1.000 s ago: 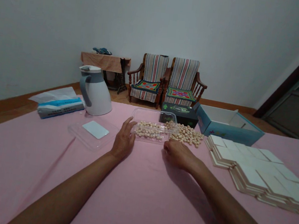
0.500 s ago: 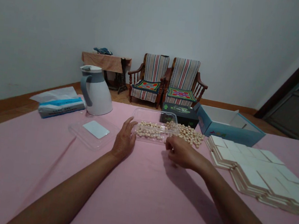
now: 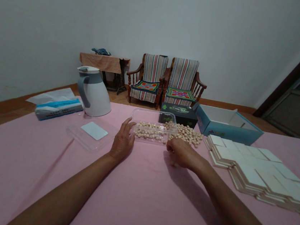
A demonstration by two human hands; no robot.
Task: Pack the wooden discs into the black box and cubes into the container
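A clear plastic box (image 3: 152,139) stands upright on the pink cloth, with small round pale-tan pieces (image 3: 149,131) inside. They look like beads or dried seeds; I cannot tell which. My left hand (image 3: 122,140) holds the box by its left end, thumb at the front corner and fingers along the side. By the right front corner, my right hand (image 3: 182,153) is low over the cloth with its fingers curled closed; what they hold, if anything, is hidden. Behind it lies a loose pile of the same pieces (image 3: 188,134). A few more lie under the hand.
A clear lid with a white label (image 3: 94,130) lies to the left. Around it are a white-grey jug (image 3: 96,97) and a tissue pack (image 3: 58,109). At the back stand a black box (image 3: 179,114) and a blue open box (image 3: 229,130); white tiles (image 3: 257,168) are stacked on the right.
The whole view has shifted slightly to the left. My right hand's fingers have curled in a little more beside the box; my left hand stays at the box's end.
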